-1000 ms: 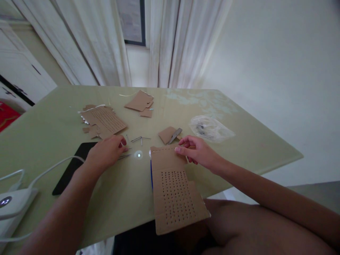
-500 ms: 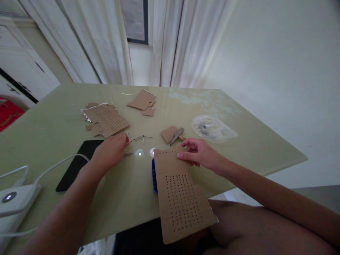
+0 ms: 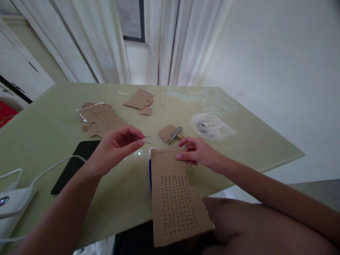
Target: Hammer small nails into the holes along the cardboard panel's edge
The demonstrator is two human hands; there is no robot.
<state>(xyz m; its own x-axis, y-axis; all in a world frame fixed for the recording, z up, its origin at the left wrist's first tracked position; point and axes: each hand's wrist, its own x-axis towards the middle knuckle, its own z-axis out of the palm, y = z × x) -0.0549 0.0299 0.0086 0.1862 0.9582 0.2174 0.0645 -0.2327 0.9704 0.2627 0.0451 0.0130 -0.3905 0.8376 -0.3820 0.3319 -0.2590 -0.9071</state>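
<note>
The left forearm reached up from the lower left, its hand (image 3: 114,147) palm inward, thumb and forefinger nearly together on a thin metal piece (image 3: 148,143); a second slim tip showed just above, and whether that was held too could not be told. The right arm came in from the right, its hand (image 3: 196,151) loosely curled, with the thumb on top and fingers beneath, pinching an edge of the perforated cardboard (image 3: 170,205). Beyond the hands on the table (image 3: 124,205) lay a torn cardboard stack (image 3: 103,117), partly hidden by the left hand, and a grey blade (image 3: 175,134) across a small cardboard square (image 3: 166,134), near a clear plastic bag (image 3: 212,127). A dark slab (image 3: 74,166) lay beside the left wrist. The perforated cardboard sat between the arms, below the right fingers, covering most of a blue object (image 3: 150,175) and jutting past the table's near edge.
</note>
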